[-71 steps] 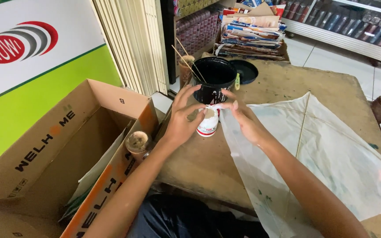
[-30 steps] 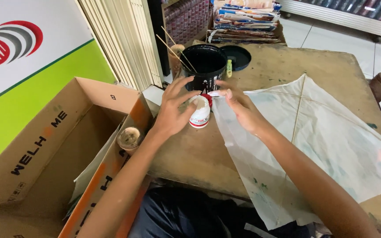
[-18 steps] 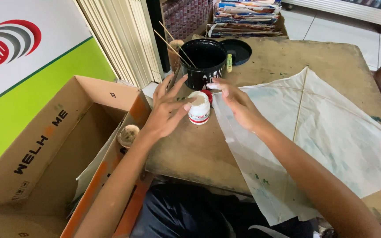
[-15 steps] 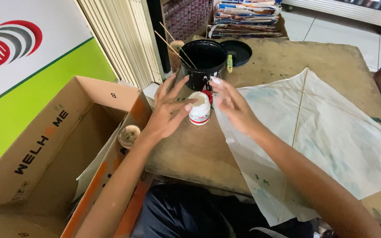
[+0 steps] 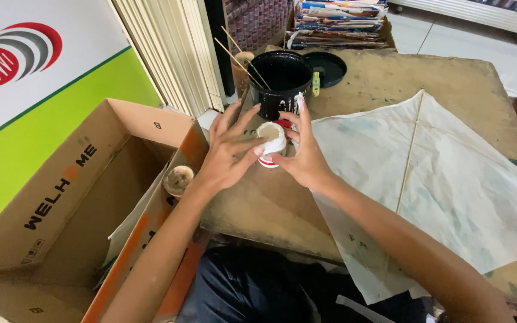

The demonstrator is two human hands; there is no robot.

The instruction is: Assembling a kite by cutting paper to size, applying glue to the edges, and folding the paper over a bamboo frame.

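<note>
1. Hands meet just above the centre of the frame, over the near left part of the worn brown table (image 5: 390, 78).
2. Your left hand (image 5: 225, 158) has its fingers spread; the thumb tip rests against the side of a small white bottle with a red band (image 5: 270, 143), the other fingers fanned upward and apart.
3. Your right hand (image 5: 303, 158) curls around the same bottle from the right, fingers partly bent, one fingertip raised toward the black pot behind it (whether the palm touches the bottle cannot be told).
4. The bottle stands on the table between both hands, just in front of a black pot (image 5: 281, 78).
5. Two thin bamboo sticks (image 5: 237, 54) lean out of a smaller container just left of the pot; a black lid (image 5: 328, 64) lies just right of it.
6. A pale paper kite with a thin spine stick (image 5: 444, 185) covers the right half of the table, its left corner reaching your right wrist.
7. An open cardboard box (image 5: 67, 197) fills the lower left of the frame, beside the table edge.
</note>
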